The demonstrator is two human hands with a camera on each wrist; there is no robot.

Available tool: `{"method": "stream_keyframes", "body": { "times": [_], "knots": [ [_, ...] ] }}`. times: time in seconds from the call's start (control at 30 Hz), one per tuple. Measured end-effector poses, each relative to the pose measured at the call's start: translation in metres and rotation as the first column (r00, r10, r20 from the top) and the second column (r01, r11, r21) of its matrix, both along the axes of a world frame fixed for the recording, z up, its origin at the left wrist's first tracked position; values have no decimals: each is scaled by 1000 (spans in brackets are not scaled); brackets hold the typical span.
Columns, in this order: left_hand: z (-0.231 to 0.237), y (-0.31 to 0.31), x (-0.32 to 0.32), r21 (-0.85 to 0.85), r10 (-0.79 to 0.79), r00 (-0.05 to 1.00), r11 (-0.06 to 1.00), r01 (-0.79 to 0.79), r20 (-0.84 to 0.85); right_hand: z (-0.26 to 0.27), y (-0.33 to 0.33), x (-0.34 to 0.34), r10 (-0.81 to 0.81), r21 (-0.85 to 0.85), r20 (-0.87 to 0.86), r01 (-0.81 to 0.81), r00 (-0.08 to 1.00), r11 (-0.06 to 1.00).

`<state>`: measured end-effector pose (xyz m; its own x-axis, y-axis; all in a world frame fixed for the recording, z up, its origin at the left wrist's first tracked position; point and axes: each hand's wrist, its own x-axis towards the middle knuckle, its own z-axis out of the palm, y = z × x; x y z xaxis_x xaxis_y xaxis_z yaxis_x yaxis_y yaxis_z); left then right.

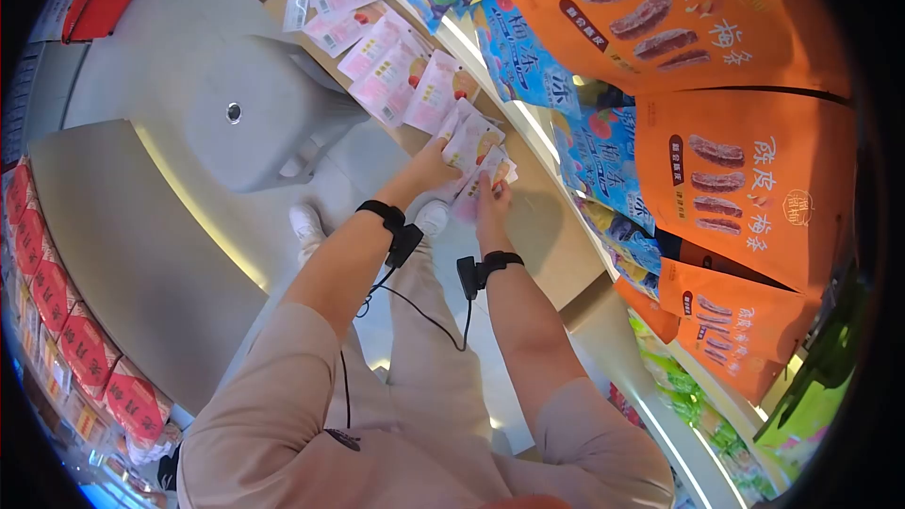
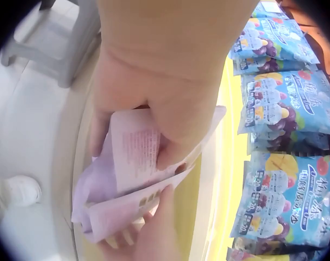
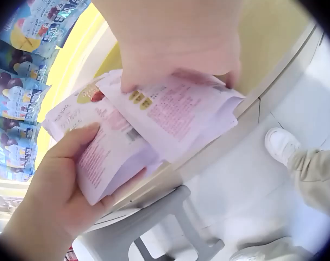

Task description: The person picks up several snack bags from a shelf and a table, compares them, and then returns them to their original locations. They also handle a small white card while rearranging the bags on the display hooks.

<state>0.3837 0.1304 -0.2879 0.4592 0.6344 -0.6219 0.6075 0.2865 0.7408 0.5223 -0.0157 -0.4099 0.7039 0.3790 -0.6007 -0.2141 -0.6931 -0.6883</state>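
Observation:
Over a wooden ledge (image 1: 542, 226), my left hand (image 1: 434, 168) grips a pale pink pouch (image 3: 113, 155) with its thumb across the printed front. My right hand (image 1: 492, 203) holds a second pale pink pouch (image 3: 178, 111) by its upper edge. In the right wrist view the two pouches overlap, the right one lying partly over the left. Both show small red print and a fruit picture in places. More pink pouches (image 1: 388, 85) of the same kind lie overlapping in a row along the ledge, beyond my left hand.
Blue jelly bags (image 1: 528, 57) line the shelf right of the ledge, with large orange bags (image 1: 745, 179) above them. A grey plastic stool (image 1: 250, 104) stands on the floor to the left. A curved counter (image 1: 123, 245) and red boxes (image 1: 90, 349) are at far left.

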Motion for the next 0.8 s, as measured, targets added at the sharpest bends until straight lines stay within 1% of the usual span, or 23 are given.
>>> {"method": "stream_keyframes", "body": {
  "times": [0.03, 0.1, 0.13, 0.17, 0.2, 0.23, 0.27, 0.3, 0.33, 0.37, 0.4, 0.43, 0.5, 0.57, 0.6, 0.63, 0.7, 0.73, 0.77, 0.8],
  "knots": [
    [-7, -10, 1, -6, 0, 1000, 1000, 0, 1, 12, 3, -5, -17, -21, -1, 17, 1000, 1000],
    [-15, -23, 1, -73, 182, 978, 982, -175, 102, 31, 6, -10, -32, -47, -3, 31, 999, 998],
    [-16, -26, 1, -80, 185, 977, 981, -178, 101, 37, 4, -11, -69, 96, -154, 84, 986, 992],
    [-17, -29, 0, -220, 205, 956, 963, -158, 211, 43, 2, -12, -84, 227, -306, 158, 948, 961],
    [-18, -31, 1, -354, 237, 919, 928, -118, 315, 46, -1, -10, -86, 219, -304, 158, 949, 963],
    [-20, -34, 2, -364, 239, 919, 924, -116, 315, 50, -6, -7, -83, 287, -376, 201, 923, 937],
    [-21, -36, 3, -465, 267, 919, 879, -109, 289, 53, -9, -4, -74, 350, -445, 249, 893, 903],
    [-25, -38, 5, -559, 291, 920, 823, -102, 261, 57, -10, -3, -80, 343, -442, 251, 894, 905],
    [-29, -42, 6, -566, 292, 920, 819, -99, 261, 62, -10, -1, -11, 446, -478, 253, 878, 859],
    [-33, -45, 8, -515, 259, 922, 854, -80, 286, 65, -10, 0, 63, 541, -504, 259, 861, 800],
    [-38, -51, 9, -463, 226, 924, 884, -61, 309, 63, -12, 1, 57, 534, -504, 258, 862, 805],
    [-44, -58, 11, -471, 227, 924, 880, -60, 308, 61, -14, 0, 69, 506, -502, 228, 862, 832],
    [-55, -68, 19, -256, 226, 931, 955, -153, 287, 63, -16, 3, 79, 476, -500, 197, 863, 857],
    [-67, -76, 22, -293, 231, 931, 945, -146, 282, 74, -16, 7, 126, 437, -613, 202, 780, 876],
    [-67, -78, 23, -326, 237, 932, 935, -141, 276, 77, -17, 8, 122, 436, -612, 204, 781, 877],
    [-66, -79, 21, -325, 233, 932, 936, -136, 278, 81, -18, 7, 137, 426, -606, 174, 784, 888],
    [-63, -82, 13, -389, 299, 890, 908, -155, 344, 88, -18, 4, 154, 418, -597, 141, 787, 897],
    [-49, -78, 7, -390, 299, 889, 908, -154, 346, 93, -21, 1, 171, 426, -565, 108, 807, 898],
    [-34, -74, -3, -472, 328, 899, 866, -164, 291, 99, -24, -4, 187, 431, -533, 74, 825, 899],
    [-18, -70, -14, -551, 353, 907, 815, -177, 231, 111, -28, -7, 185, 427, -533, 73, 825, 901]
  ]
}}
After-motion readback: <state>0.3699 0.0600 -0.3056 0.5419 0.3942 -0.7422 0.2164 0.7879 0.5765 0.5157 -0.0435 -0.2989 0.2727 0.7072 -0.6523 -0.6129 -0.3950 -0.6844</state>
